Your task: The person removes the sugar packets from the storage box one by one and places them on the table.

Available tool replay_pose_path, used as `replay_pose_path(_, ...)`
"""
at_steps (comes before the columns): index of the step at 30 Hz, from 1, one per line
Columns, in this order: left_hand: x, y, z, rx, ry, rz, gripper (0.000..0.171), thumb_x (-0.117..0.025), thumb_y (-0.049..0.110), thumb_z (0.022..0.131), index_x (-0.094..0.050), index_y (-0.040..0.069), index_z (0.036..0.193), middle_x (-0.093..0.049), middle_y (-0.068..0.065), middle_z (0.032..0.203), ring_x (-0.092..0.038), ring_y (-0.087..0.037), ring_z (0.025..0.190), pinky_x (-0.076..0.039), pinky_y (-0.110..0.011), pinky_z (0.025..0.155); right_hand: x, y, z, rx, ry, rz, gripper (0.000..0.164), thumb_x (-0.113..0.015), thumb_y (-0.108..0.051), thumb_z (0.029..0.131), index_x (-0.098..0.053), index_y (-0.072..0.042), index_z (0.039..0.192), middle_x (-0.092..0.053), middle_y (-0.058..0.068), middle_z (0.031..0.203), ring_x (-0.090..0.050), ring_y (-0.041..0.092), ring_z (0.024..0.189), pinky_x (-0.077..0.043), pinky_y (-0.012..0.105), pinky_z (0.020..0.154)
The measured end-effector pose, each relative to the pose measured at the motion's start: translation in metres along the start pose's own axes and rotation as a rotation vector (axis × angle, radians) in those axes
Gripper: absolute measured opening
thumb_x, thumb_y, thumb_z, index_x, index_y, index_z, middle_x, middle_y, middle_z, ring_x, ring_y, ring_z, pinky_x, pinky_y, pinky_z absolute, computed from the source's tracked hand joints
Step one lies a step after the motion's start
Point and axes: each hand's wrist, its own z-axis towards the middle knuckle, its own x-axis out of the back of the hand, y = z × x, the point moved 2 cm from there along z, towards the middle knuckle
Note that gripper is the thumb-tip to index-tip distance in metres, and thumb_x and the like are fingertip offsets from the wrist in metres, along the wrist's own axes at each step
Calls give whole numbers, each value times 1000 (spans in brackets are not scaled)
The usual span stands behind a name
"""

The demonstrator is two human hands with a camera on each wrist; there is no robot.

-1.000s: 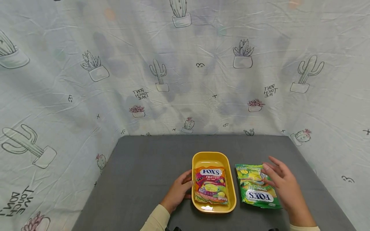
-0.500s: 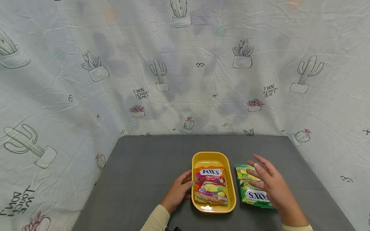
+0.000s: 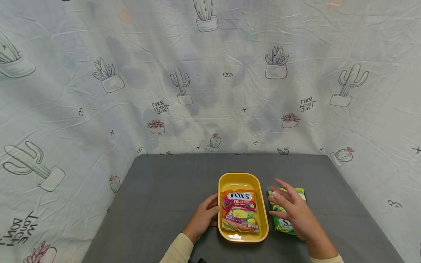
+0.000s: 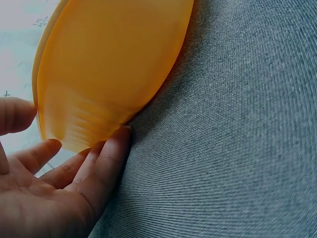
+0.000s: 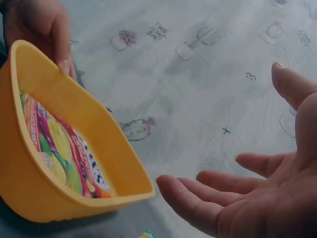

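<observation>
- One cloth backdrop (image 3: 210, 54), cactus-printed, stood behind everything; no obvious risk there.
- Grey table (image 3: 164, 182) next: grip of its cover couldn't be judged, so a sideways knock might've slid things.
- Yellow tray (image 3: 239, 180) sat on table; an off-centre bump could've twisted it, esp. if steadied from 1 side only.
- Green pack (image 3: 283, 225) lay on table, outside tray, just R of it, partly hidden; if pushed L, it could've butted the tray wall.
- R hand (image 3: 296, 212) overlapped green pack in head view, height unclear; fingers (image 5: 178, 198) spread wide, holding nothing. Poss. slip if it pinched only a wrapper edge, b/c pack looked soft & contents might've shifted.
- L hand (image 3: 202, 219) held tray's L side, thumb at rim, other fingers on outer wall. Too hard a squeeze or lift there could've tipped it.
- Fruits pack (image 3: 239, 212) lay in tray, front up; tilt = it might've slid to 1 end.
- L fingertips (image 4: 53, 144) were on the wall's outside, so a light hold could've lost purchase.
</observation>
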Motion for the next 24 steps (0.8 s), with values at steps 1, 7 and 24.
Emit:
replay_pose_path(1,0,0,0,0,-1,1,64,-63,28,112,-42,5,167,-56,-20,155,-62,-36,129,-63,-47,78,-1,0,0,-4,-3,3,64,-51,-25,118,-21,-8,172,-30,34,168,-40,58,147,-59,57,95)
replay_pose_path(7,0,0,0,-6,-2,9,63,-63,27,112,-42,4,166,-57,-20,155,-61,-37,129,-63,-47,79,-10,4,2,-15,-11,12,64,-54,-25,117,-24,-9,171,-31,35,167,-38,59,148,-57,61,96)
replay_pose_path(24,0,-4,3,16,2,-6,64,-64,31,111,-43,7,167,-56,-17,156,-61,-34,130,-62,-45,79,-35,20,8,-101,-6,-11,72,-65,-37,111,-31,-8,168,-33,34,167,-44,55,145,-57,64,94)
